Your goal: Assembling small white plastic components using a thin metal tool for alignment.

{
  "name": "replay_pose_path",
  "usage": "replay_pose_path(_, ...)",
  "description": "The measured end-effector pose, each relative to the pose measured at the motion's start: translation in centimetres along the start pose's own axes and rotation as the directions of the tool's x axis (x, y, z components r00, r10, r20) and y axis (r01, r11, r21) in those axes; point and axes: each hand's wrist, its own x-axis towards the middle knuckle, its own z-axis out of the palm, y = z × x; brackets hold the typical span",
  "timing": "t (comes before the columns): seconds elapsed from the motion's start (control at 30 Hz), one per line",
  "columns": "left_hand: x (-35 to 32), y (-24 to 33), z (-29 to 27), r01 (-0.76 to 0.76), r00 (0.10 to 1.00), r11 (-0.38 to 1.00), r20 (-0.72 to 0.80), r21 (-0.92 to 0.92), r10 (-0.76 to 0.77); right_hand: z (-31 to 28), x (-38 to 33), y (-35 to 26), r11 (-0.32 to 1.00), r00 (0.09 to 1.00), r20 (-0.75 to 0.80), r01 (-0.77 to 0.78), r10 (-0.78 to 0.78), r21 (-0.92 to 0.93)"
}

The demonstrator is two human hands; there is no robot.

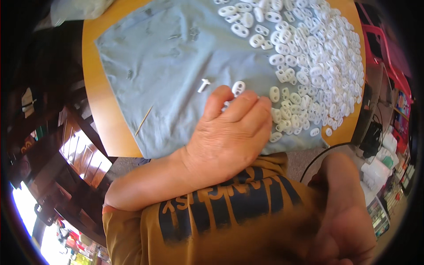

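Observation:
My left hand (229,132) is over the blue-grey cloth, back up and fingers curled. A bit of a white plastic piece (226,105) shows between its fingers; most of it is hidden. Just beyond the fingertips lies a white oval piece with two holes (238,88). To its left a small white T-shaped plastic part (204,85) rests on the cloth. My right hand (346,232) is at the lower right, close to the camera and blurred, away from the table; its fingers cannot be made out.
A large heap of white two-hole plastic pieces (318,66) covers the table's right side. The blue-grey cloth (154,57) lies wrinkled over the wooden table (99,106). A thin wooden stick (143,120) rests near its left edge. A black cable (324,152) curves at the right.

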Motion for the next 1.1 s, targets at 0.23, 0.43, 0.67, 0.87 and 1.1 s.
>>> replay_pose_path(0.23, 0.5, 1.9, 0.1, -0.023, 0.999, 0.975, 0.032, 0.219, 0.017, 1.2, -0.2, 0.5, 0.990, 0.991, -0.019, 0.128, -0.129, -0.051)
replay_pose_path(0.43, 0.1, 1.7, -0.1, -0.066, 0.997, 0.967, 0.055, 0.246, 0.054, 2.5, -0.2, 1.0, 0.990, 0.990, -0.022, 0.138, -0.138, -0.003)
replay_pose_path(0.67, -0.6, 1.2, -0.5, -0.087, 0.996, 0.996, -0.009, 0.020, 0.087, 2.3, -0.3, 1.4, 0.968, 0.963, 0.171, 0.229, -0.210, -0.100)
replay_pose_path(0.87, -3.6, -1.9, -2.3, -0.104, 0.964, 0.797, -0.258, -0.596, -0.068, 2.1, -2.2, 1.8, 0.429, 0.359, 0.266, -0.856, 0.895, -0.289)
replay_pose_path(1.1, -7.3, -3.3, -3.8, 0.083, 0.894, 0.785, -0.303, -0.614, -0.331, 8.4, -8.0, 7.2, 0.659, 0.266, 0.682, -0.628, 0.681, -0.413)
